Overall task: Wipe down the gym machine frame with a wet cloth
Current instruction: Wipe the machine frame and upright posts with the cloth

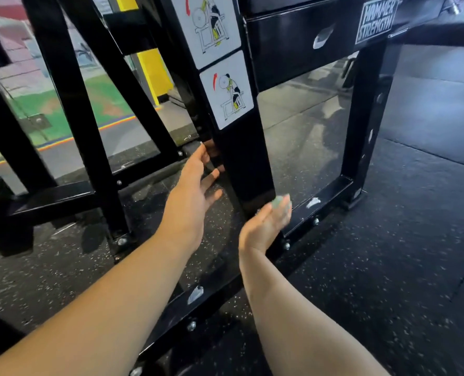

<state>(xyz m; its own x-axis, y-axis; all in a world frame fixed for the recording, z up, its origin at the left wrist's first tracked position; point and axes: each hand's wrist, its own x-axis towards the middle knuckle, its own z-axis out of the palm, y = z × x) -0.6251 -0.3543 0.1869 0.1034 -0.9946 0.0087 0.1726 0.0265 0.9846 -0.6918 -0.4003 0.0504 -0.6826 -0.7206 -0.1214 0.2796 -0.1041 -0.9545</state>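
While the fingers [212,176] of my left hand [190,204] spread apart beside the frame's black post [248,164], my right hand [260,229] meets one pale green cloth [278,202] at the post's foot; blur hides whether those fingers clamp it. Above, two stickers [226,90], the upper cut off.

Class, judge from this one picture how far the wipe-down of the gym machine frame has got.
Done: the upright post looks glossy, though that proves little. In hand: the right hand has a pale green cloth at the post's foot, its grip blurred; the left hand is open beside the post's edge. Left: white smudges show on the base rail and crossbeam.
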